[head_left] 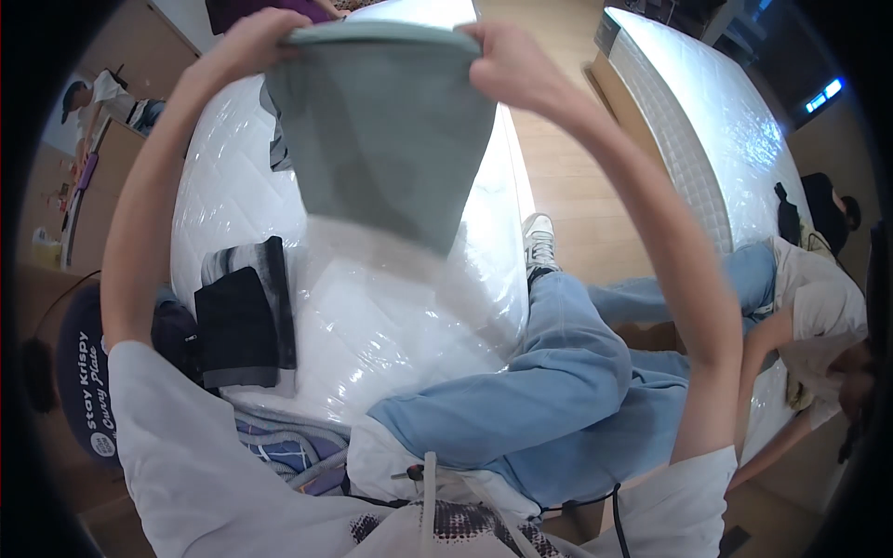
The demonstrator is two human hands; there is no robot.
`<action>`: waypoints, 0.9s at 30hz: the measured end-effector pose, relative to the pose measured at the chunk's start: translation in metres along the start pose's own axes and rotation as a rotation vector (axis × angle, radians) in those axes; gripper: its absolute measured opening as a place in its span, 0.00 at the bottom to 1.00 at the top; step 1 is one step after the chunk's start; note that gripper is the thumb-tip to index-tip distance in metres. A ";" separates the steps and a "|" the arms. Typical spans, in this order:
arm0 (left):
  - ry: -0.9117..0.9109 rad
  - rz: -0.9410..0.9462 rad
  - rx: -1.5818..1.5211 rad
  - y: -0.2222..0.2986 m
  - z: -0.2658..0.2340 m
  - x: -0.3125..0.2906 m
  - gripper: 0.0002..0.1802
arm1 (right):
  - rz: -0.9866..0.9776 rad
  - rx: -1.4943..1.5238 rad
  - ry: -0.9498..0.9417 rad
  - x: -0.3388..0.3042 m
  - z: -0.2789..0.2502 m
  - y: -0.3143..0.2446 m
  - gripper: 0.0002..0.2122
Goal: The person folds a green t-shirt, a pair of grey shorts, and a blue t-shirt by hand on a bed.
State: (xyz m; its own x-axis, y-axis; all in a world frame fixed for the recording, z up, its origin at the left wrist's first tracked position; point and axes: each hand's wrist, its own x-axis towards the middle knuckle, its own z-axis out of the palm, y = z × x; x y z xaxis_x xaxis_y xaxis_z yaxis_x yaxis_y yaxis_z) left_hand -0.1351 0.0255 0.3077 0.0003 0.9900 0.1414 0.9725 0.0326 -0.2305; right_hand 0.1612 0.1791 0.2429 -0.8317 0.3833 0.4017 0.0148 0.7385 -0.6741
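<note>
Both arms reach forward and up, stretching a grey-green piece of clothing (381, 130) by its top edge. My left hand (267, 39) is closed on the top left corner and my right hand (503, 65) on the top right. The cloth hangs down over a plastic-wrapped white mattress (372, 335), its lower edge blurred by motion. What sort of garment it is, I cannot tell. Partly hidden behind its left side lies a grey cloth (277, 139). Folded black and grey clothes (240, 325) lie on the mattress nearer to me, left of centre.
A second wrapped mattress (712, 121) stands across the wooden floor (563, 167). Beside me on the right is a person in a light shirt (823, 298); another person (112, 98) is at a counter far left. Purple printed cloth (84, 372) and striped cloth (288, 451) are near my left side.
</note>
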 end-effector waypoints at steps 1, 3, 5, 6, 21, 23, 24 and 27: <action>0.107 0.040 -0.016 -0.009 -0.022 -0.020 0.17 | -0.064 -0.046 -0.041 0.006 -0.012 -0.028 0.18; 0.245 0.031 0.133 0.014 -0.065 -0.057 0.16 | -0.087 -0.185 -0.122 0.000 -0.033 -0.075 0.14; 0.307 0.060 0.144 0.024 -0.071 -0.097 0.15 | -0.239 -0.318 -0.096 -0.014 -0.029 -0.091 0.15; 0.345 0.093 0.162 0.029 -0.072 -0.115 0.14 | -0.281 -0.409 -0.097 -0.027 -0.025 -0.096 0.14; -0.100 -0.010 -0.398 0.201 0.258 -0.260 0.07 | -0.331 -0.515 -0.736 -0.212 0.172 0.129 0.08; -0.100 -0.119 -0.433 0.203 0.254 -0.270 0.08 | -0.331 -0.507 -0.769 -0.214 0.172 0.119 0.08; -0.112 -0.122 -0.437 0.205 0.251 -0.276 0.08 | -0.332 -0.511 -0.800 -0.216 0.173 0.113 0.09; -0.263 -0.119 -0.430 0.213 0.246 -0.289 0.09 | -0.200 -0.447 -0.884 -0.229 0.180 0.115 0.11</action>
State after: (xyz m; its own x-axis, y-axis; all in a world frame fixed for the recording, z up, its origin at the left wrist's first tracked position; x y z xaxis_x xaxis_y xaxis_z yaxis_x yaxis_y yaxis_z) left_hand 0.0147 -0.2200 -0.0191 -0.1212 0.9857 -0.1168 0.9700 0.1426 0.1969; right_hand 0.2531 0.0763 -0.0380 -0.9520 -0.1849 -0.2439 -0.1139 0.9537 -0.2782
